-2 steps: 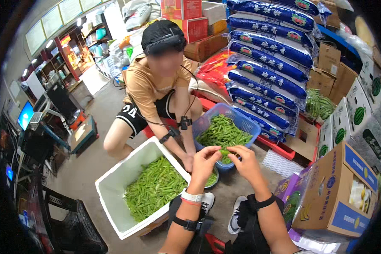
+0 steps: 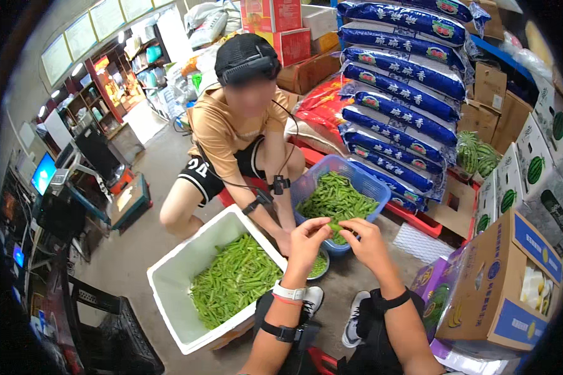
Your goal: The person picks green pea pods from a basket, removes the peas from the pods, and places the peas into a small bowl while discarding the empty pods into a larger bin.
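Between my hands, over the near edge of the blue basket [image 2: 381,195], is a green pea pod [image 2: 336,226]. My left hand [image 2: 309,240] pinches one end with thumb and forefinger, and my right hand [image 2: 363,240] grips the other end; fingertips cover part of the pod. Many green pods [image 2: 338,199] lie in the basket. Below my left hand, a small bowl [image 2: 327,270] of green bits, probably shelled peas, is partly hidden by my wrist. To the left, a white foam box [image 2: 175,290] holds a heap of pods [image 2: 234,281].
A person [image 2: 231,125] sits opposite, hands low by the foam box and bowl. Stacked blue sacks [image 2: 397,100] rise behind the basket. Cardboard boxes [image 2: 481,294] stand close on my right. A black plastic chair [image 2: 116,325] is at lower left.
The whole view has shifted slightly, so everything sits a little further right. Both my hands still hold the pod in nearly the same pose.
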A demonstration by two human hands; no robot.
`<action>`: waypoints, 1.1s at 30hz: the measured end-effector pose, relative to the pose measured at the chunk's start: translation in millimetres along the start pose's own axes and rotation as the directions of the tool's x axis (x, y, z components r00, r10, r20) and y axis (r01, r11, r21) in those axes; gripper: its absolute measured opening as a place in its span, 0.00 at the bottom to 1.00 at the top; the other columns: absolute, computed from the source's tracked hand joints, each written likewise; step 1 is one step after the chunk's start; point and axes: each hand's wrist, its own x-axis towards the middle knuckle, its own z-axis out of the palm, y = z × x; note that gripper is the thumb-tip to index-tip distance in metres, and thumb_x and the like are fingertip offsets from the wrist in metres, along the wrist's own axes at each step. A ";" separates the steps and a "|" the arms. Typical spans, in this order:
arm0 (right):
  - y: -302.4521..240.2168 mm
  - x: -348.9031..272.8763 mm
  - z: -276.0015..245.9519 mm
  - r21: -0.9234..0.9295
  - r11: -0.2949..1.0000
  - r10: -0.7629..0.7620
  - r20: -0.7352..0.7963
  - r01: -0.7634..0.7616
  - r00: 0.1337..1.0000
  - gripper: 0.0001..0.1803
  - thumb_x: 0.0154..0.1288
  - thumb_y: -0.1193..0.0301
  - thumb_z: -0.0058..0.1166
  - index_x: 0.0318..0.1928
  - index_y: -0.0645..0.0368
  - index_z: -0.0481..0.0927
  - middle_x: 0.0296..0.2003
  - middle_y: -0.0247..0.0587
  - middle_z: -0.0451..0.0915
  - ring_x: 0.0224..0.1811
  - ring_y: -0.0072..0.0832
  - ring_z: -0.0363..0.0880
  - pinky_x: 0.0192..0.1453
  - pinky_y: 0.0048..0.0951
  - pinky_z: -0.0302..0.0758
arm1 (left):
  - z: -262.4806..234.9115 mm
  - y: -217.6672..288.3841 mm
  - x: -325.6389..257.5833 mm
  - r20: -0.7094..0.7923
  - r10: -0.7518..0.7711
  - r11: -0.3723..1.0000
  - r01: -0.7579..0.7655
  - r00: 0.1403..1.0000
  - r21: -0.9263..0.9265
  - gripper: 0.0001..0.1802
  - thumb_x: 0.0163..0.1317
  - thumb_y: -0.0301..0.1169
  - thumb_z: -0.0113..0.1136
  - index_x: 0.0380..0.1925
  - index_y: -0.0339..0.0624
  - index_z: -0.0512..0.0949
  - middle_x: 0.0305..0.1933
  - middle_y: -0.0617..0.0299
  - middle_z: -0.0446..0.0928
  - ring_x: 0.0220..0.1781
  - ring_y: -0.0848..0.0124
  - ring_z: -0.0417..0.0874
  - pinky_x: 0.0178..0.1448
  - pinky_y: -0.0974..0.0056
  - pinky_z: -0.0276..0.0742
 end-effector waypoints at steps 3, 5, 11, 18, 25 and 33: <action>-2.9 0.3 0.3 0.013 0.999 0.042 0.041 -0.043 0.998 0.12 0.61 0.72 0.58 0.43 0.67 0.80 0.38 0.52 0.81 0.40 0.46 0.80 0.44 0.37 0.75 | 4.8 7.9 -1.9 -0.028 -0.030 0.999 0.029 0.999 -0.037 0.14 0.63 0.25 0.60 0.48 0.31 0.77 0.40 0.58 0.81 0.40 0.71 0.83 0.47 0.68 0.80; 0.0 -1.8 5.6 0.023 0.999 0.026 0.019 -0.027 0.999 0.12 0.61 0.72 0.58 0.42 0.67 0.81 0.37 0.52 0.81 0.39 0.47 0.80 0.44 0.37 0.75 | 0.6 2.1 -1.8 -0.020 -0.030 0.999 0.029 0.999 -0.029 0.14 0.63 0.25 0.60 0.48 0.31 0.76 0.40 0.57 0.81 0.40 0.71 0.83 0.47 0.68 0.80; 6.7 -3.3 1.0 0.077 0.991 0.109 0.008 -0.109 0.994 0.10 0.60 0.73 0.57 0.39 0.68 0.82 0.32 0.54 0.82 0.34 0.46 0.81 0.39 0.37 0.76 | 3.7 -4.3 1.9 -0.039 -0.054 0.998 0.054 0.998 0.013 0.13 0.63 0.25 0.60 0.47 0.31 0.78 0.39 0.58 0.81 0.39 0.71 0.83 0.46 0.69 0.79; 28.7 0.5 12.4 0.235 0.953 0.190 0.030 -0.192 0.981 0.10 0.58 0.72 0.58 0.37 0.68 0.83 0.32 0.56 0.83 0.32 0.39 0.84 0.37 0.33 0.77 | -4.1 -1.3 18.5 -0.009 -0.086 0.950 0.085 0.996 0.299 0.11 0.64 0.26 0.55 0.45 0.32 0.76 0.28 0.58 0.79 0.22 0.73 0.79 0.24 0.69 0.77; 49.4 7.2 16.9 0.330 0.811 0.383 0.327 -0.484 0.864 0.09 0.58 0.72 0.59 0.34 0.67 0.84 0.23 0.45 0.83 0.23 0.24 0.80 0.30 0.27 0.74 | -17.5 10.0 35.8 0.082 -0.313 0.881 0.257 0.946 0.398 0.15 0.58 0.26 0.56 0.45 0.34 0.81 0.28 0.61 0.81 0.22 0.80 0.76 0.19 0.75 0.67; 63.1 31.0 26.9 0.527 0.576 0.406 0.479 -0.625 0.778 0.10 0.61 0.73 0.58 0.34 0.69 0.85 0.26 0.39 0.83 0.24 0.18 0.77 0.29 0.20 0.73 | -13.3 20.7 41.1 -0.010 -0.283 0.884 0.265 0.959 0.386 0.15 0.60 0.23 0.53 0.45 0.26 0.79 0.34 0.59 0.81 0.35 0.72 0.83 0.42 0.71 0.78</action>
